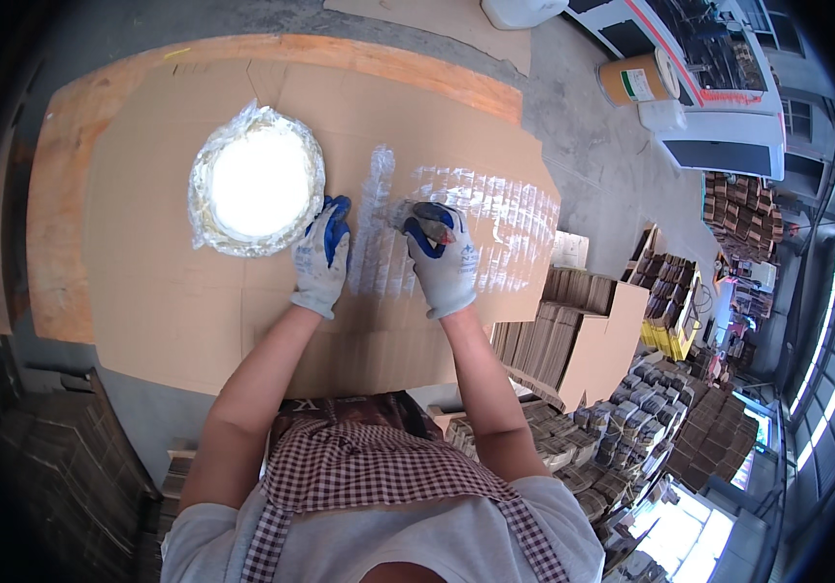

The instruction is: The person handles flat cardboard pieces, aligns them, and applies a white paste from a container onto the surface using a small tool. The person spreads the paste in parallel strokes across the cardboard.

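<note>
Both my hands wear white gloves with blue coating. My right hand (pixel 444 255) is closed around a brush (pixel 404 215), which has a pale, wet-looking end and a darker handle partly hidden by the fingers. Under it, white paste (pixel 481 214) lies in streaks over the ridged rows on the cardboard. A separate smeared strip (pixel 371 219) runs between my hands. My left hand (pixel 320 257) rests on the cardboard sheet (pixel 155 311) with its fingers stretched forward and nothing visible in them. Beside it stands a round container (pixel 260 187) wrapped in clear film, its bright white contents overexposed.
A wooden board (pixel 58 223) shows under the cardboard. At the right stand stacked cardboard pieces (pixel 554 330) and several bundled piles (pixel 622 418). Farther off are a brown drum (pixel 638 80) and a white machine (pixel 729 107) on the concrete floor.
</note>
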Demonstrator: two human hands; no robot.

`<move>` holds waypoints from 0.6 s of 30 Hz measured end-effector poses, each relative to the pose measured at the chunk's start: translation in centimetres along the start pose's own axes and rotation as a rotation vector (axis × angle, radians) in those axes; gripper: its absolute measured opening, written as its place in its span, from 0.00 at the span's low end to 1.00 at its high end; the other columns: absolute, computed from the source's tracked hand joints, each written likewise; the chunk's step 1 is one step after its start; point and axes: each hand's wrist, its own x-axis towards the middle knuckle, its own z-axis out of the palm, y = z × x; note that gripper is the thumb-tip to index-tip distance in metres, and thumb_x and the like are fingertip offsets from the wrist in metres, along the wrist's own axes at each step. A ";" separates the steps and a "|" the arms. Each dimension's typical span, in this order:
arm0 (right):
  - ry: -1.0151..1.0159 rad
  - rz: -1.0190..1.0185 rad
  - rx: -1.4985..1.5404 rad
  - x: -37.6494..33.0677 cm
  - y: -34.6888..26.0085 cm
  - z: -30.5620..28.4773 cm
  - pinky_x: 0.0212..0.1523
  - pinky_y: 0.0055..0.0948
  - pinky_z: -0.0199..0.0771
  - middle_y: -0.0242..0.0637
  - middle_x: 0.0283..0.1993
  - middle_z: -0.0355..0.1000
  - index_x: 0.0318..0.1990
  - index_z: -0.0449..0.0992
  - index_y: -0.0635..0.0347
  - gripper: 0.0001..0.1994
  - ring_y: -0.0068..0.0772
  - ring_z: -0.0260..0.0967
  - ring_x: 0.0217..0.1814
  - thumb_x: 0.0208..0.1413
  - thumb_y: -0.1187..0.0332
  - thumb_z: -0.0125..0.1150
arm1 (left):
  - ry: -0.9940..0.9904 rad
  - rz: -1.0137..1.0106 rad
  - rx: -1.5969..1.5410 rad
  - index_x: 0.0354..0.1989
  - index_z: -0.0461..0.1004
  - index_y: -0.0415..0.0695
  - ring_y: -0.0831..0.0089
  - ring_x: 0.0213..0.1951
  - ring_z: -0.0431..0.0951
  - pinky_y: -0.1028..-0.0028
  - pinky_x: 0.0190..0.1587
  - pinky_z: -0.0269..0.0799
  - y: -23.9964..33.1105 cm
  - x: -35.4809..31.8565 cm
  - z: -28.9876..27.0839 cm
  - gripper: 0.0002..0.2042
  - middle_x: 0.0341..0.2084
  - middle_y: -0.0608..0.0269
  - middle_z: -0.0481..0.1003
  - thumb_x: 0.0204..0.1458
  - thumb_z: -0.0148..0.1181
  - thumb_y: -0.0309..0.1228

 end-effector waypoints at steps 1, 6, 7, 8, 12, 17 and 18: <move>-0.008 -0.075 -0.023 0.3 0.6 0.1 0.50 0.39 0.75 0.45 0.50 0.72 0.50 0.74 0.61 0.16 0.50 0.73 0.50 0.53 0.75 0.65 | -0.007 0.005 -0.003 0.59 0.73 0.43 0.54 0.62 0.71 0.59 0.66 0.62 0.0 0.1 0.1 0.19 0.57 0.56 0.76 0.58 0.56 0.28; 0.040 -0.313 -0.458 2.9 1.4 0.1 0.51 0.42 0.75 0.46 0.51 0.72 0.51 0.74 0.59 0.18 0.51 0.72 0.51 0.52 0.73 0.66 | -0.032 0.002 -0.015 0.60 0.73 0.43 0.53 0.63 0.70 0.59 0.67 0.61 0.4 0.4 0.0 0.20 0.58 0.55 0.75 0.58 0.55 0.28; 0.072 -0.330 -0.508 3.1 1.0 0.1 0.54 0.42 0.74 0.47 0.53 0.72 0.53 0.73 0.58 0.20 0.54 0.71 0.54 0.52 0.71 0.67 | -0.033 0.005 -0.008 0.60 0.73 0.43 0.53 0.63 0.70 0.59 0.67 0.61 0.4 0.3 0.0 0.20 0.58 0.55 0.75 0.58 0.55 0.28; 0.054 -0.380 -0.456 3.2 0.9 0.2 0.54 0.42 0.74 0.47 0.54 0.72 0.53 0.73 0.58 0.20 0.54 0.71 0.54 0.52 0.70 0.67 | -0.034 0.008 0.000 0.60 0.73 0.43 0.53 0.63 0.69 0.58 0.67 0.61 0.3 0.2 0.0 0.20 0.58 0.54 0.74 0.58 0.55 0.28; 0.012 -0.529 -0.463 4.6 2.1 0.6 0.55 0.41 0.73 0.48 0.54 0.72 0.53 0.73 0.58 0.20 0.54 0.71 0.55 0.52 0.69 0.67 | -0.050 -0.001 -0.013 0.61 0.73 0.43 0.53 0.64 0.69 0.58 0.67 0.60 0.3 0.2 0.1 0.20 0.58 0.54 0.74 0.58 0.55 0.28; 0.035 -0.305 -0.337 4.6 0.9 0.8 0.56 0.42 0.72 0.48 0.53 0.72 0.52 0.74 0.60 0.19 0.54 0.71 0.55 0.52 0.69 0.67 | -0.039 0.022 -0.020 0.61 0.72 0.43 0.53 0.64 0.69 0.58 0.68 0.60 0.1 0.2 0.0 0.21 0.58 0.54 0.74 0.59 0.54 0.29; 0.021 -0.392 -0.363 4.8 1.1 1.0 0.55 0.42 0.72 0.48 0.53 0.72 0.51 0.74 0.60 0.19 0.54 0.71 0.55 0.52 0.69 0.67 | -0.040 0.017 -0.011 0.61 0.72 0.43 0.53 0.64 0.69 0.58 0.68 0.60 0.0 0.2 0.1 0.20 0.58 0.54 0.74 0.59 0.54 0.30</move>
